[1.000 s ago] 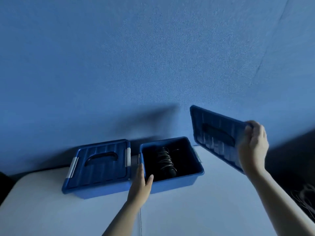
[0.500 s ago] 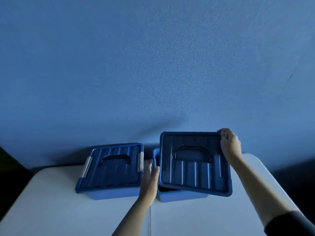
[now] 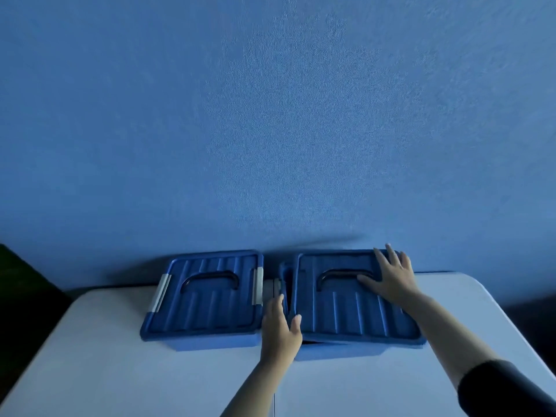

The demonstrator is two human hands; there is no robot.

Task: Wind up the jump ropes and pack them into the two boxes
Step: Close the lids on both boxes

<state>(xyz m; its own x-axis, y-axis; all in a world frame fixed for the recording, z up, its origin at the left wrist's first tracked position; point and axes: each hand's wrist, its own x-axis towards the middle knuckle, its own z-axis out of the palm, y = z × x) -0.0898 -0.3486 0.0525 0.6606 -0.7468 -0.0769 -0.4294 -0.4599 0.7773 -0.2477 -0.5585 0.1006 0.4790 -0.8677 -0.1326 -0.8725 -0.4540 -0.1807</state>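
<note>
1. Blue plastic lid lies askew on the right box, not seated; closing step, near task's end.
2. Right hand presses flat on the lid, fingers spread; left hand open against its left edge.
3. Next: square the lid, press down, latch.
4. Left of it, the left box is clipped closed. Ropes hidden inside.

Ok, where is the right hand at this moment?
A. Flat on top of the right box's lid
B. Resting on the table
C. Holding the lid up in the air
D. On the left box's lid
A: the right hand lies with fingers spread on the right box's lid, beside its recessed handle.
</note>
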